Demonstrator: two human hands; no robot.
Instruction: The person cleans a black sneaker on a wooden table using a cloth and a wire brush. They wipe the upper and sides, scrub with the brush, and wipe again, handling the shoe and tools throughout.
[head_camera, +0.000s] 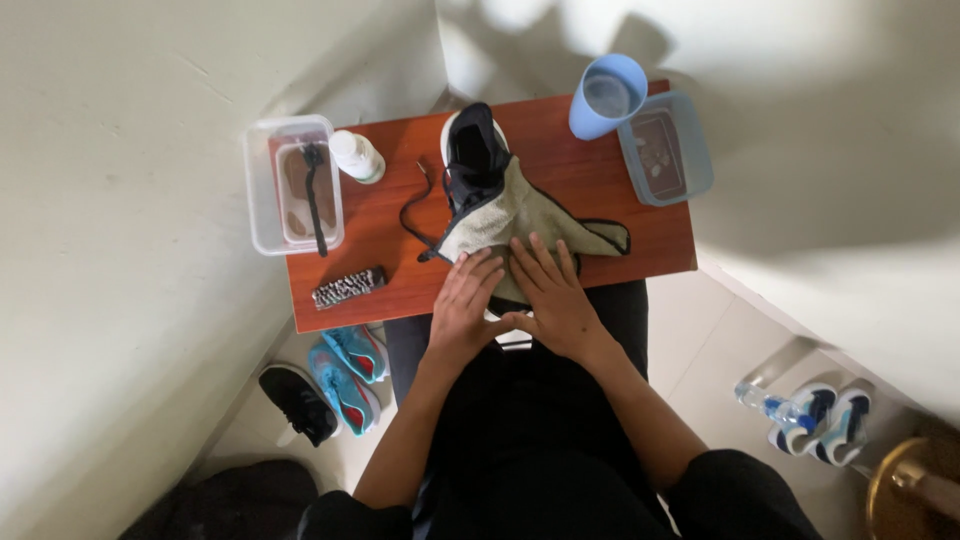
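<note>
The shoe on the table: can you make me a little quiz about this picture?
1. True or false: both hands press on the cloth draped over the black shoe.
2. What lies inside the clear tub at the table's left end? A) a brush B) a spoon C) a sock
3. What colour is the cup at the far edge of the table?

Key: 1 true: left hand, right hand. 2 A. 3 blue.
</note>
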